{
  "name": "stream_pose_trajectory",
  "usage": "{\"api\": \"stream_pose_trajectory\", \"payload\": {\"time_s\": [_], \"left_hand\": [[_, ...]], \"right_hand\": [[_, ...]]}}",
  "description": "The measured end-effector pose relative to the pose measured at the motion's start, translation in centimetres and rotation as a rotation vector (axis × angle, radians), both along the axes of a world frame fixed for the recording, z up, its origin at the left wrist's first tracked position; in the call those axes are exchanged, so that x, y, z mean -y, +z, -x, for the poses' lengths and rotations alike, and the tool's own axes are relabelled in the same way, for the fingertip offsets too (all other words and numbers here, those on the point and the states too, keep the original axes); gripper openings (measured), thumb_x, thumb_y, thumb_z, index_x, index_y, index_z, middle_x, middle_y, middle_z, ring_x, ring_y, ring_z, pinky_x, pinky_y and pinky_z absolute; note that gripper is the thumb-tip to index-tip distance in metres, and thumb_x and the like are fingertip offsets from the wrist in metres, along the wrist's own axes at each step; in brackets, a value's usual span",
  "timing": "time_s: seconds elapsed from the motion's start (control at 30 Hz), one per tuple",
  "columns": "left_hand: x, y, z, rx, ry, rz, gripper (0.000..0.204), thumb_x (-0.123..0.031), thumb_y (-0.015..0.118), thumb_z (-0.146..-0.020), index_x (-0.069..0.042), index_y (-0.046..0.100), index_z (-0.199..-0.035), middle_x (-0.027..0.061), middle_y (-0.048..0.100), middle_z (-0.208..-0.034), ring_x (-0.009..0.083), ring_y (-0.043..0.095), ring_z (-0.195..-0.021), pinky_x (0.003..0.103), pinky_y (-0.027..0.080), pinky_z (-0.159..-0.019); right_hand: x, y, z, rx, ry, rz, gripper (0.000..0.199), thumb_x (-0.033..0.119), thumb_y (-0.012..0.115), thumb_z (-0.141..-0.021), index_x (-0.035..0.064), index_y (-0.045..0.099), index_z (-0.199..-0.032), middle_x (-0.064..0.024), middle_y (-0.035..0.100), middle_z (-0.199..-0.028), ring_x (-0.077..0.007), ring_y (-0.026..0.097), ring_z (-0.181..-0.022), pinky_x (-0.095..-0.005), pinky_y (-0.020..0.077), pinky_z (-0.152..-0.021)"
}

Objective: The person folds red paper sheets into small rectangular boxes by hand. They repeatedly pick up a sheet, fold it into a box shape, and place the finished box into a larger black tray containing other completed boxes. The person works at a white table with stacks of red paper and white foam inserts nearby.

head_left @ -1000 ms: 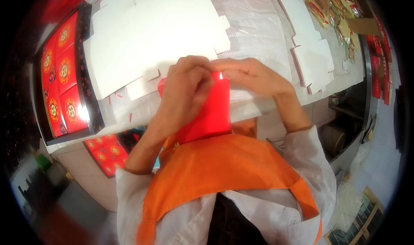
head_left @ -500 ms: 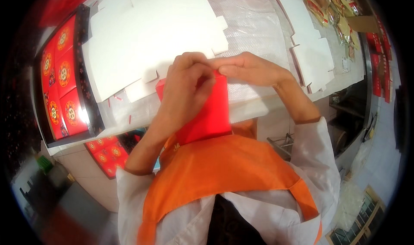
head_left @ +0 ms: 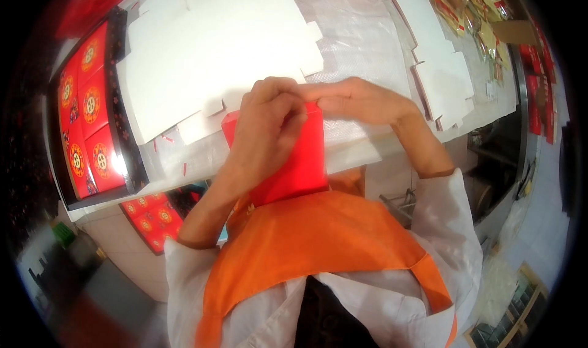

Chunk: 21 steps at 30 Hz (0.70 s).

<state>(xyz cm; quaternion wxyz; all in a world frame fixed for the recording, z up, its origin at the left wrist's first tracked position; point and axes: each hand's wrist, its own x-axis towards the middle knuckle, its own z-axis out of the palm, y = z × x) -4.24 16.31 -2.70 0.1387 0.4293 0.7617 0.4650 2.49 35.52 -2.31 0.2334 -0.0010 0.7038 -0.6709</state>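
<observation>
A red box (head_left: 306,158) stands between my body and the table's front edge, its near side against my orange apron. My left hand (head_left: 267,118) lies over the box's far left part with its fingers curled at the far edge. From the right, my right hand (head_left: 358,100) reaches to the same far edge, its fingers pointing left and meeting the left fingertips. Both hands grip the box there; the fingertips and the far side of the box are partly hidden.
Flat white die-cut cardboard sheets (head_left: 214,48) lie beyond my hands, with more white cardboard (head_left: 444,82) to the right. A black-rimmed tray (head_left: 116,103) of red printed boxes (head_left: 92,106) stands at the left. Wrapped packets (head_left: 471,11) are at the far right.
My right hand has shifted very slightly to the right along the box's far edge. Otherwise the hands and the box hold nearly the same place.
</observation>
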Motion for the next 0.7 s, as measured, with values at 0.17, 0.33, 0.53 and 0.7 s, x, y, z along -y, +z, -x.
{"api": "stream_pose_trajectory", "payload": {"time_s": [0.17,0.33,0.53,0.7], "left_hand": [[0.5,0.2,0.2,0.098,0.01,0.0,0.011,0.002,0.061,-0.073,-0.001,0.058,-0.082,0.0079,0.05,-0.1,0.0204,0.051,-0.091,0.028,0.044,-0.073],[0.6,0.3,0.6,0.035,-0.003,0.021,0.01,0.002,0.061,-0.073,-0.001,0.059,-0.083,0.0081,0.051,-0.101,0.02,0.052,-0.091,0.028,0.044,-0.073],[0.6,0.3,0.4,0.02,0.0,0.037,0.011,0.001,0.061,-0.073,-0.002,0.058,-0.083,0.0081,0.051,-0.099,0.021,0.051,-0.092,0.028,0.043,-0.074],[0.6,0.4,0.4,-0.013,-0.029,0.005,0.01,0.002,0.06,-0.073,-0.002,0.055,-0.082,0.0092,0.051,-0.098,0.0233,0.051,-0.09,0.03,0.043,-0.075]], "right_hand": [[-0.4,-0.7,0.9,-0.026,0.03,0.012,0.034,0.02,0.045,-0.09,0.0032,0.053,-0.119,-0.0093,0.058,-0.111,-0.0152,0.052,-0.101,-0.0281,0.0412,-0.09],[1.0,-0.6,0.1,-0.031,-0.102,-0.068,0.035,0.022,0.042,-0.091,0.005,0.053,-0.12,-0.0088,0.06,-0.106,-0.0146,0.053,-0.095,-0.0273,0.0427,-0.085],[1.7,-1.0,-0.9,-0.099,-0.14,-0.115,0.038,0.025,0.04,-0.092,0.0067,0.048,-0.125,-0.0083,0.06,-0.102,-0.015,0.054,-0.089,-0.0275,0.0442,-0.079],[1.3,-0.4,-1.0,-0.106,-0.061,-0.147,0.039,0.025,0.039,-0.093,0.0065,0.045,-0.127,-0.0104,0.058,-0.109,-0.0179,0.054,-0.094,-0.0282,0.0443,-0.082]]}}
